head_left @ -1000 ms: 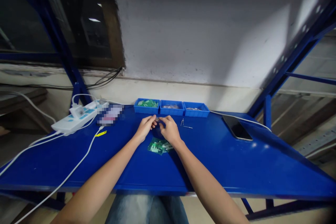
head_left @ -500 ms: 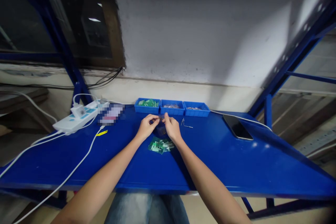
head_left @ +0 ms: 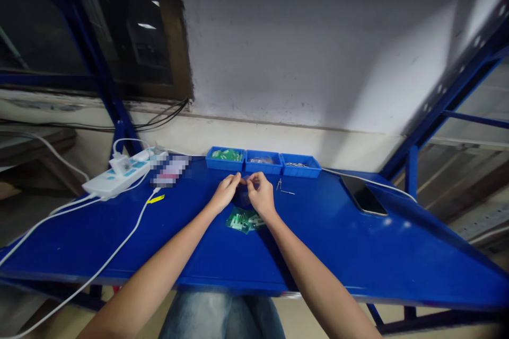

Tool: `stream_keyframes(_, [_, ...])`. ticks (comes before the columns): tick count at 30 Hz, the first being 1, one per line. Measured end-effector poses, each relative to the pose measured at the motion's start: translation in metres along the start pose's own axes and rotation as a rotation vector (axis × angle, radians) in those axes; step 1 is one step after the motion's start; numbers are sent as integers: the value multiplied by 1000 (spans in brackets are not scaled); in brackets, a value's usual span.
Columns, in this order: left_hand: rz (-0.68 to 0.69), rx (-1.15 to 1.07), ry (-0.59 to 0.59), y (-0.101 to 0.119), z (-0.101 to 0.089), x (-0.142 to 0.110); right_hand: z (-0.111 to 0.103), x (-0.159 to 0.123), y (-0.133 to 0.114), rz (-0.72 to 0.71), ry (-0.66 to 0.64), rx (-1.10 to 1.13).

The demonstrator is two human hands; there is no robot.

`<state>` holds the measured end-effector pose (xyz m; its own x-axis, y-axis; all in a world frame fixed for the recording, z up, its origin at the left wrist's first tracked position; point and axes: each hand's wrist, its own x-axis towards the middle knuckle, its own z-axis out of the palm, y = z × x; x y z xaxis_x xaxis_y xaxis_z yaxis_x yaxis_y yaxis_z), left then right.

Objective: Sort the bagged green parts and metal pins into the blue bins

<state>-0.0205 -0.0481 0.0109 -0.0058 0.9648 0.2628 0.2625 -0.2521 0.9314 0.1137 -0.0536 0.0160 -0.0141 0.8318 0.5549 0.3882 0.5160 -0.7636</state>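
My left hand (head_left: 225, 193) and my right hand (head_left: 260, 194) meet fingertip to fingertip over the blue table (head_left: 318, 243), both pinched on a small thing between them that I cannot make out. Just below my hands lies a little pile of clear bags with green parts (head_left: 243, 220). Behind my hands stand three small blue trays: the left tray (head_left: 225, 159) holds green parts, the middle tray (head_left: 261, 162) and the right tray (head_left: 300, 165) hold small metal bits.
Two small metal pins (head_left: 283, 188) lie right of my hands. A dark phone (head_left: 363, 195) with a white cable rests at the right. A white power strip (head_left: 119, 177) with white cables sits at the left, beside a yellow tag (head_left: 156, 199). Blue rack posts flank the table.
My hands have lifted slightly and drawn closer together at the fingertips. The view has shifted a little to the left.
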Motion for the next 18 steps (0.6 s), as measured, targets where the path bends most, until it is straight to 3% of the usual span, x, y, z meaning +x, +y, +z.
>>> stream_keyframes(3, [-85,-102,-10,0,-2,0,0,-1,-3,-82,-25,-71])
stream_keyframes(7, [22,-71,-36,-2,-3,1,1,-3,-4,-73,-27,-113])
stream_keyframes(12, [148,44,70,-2,-2,-1,-3,2,-4,190,-34,-19])
stream_keyframes(16, [422,437,71,0,-2,-4,-7,6,0,372,-52,64])
stream_keyframes(18, [497,547,42,8,-1,-7,-7,7,3,418,-38,84])
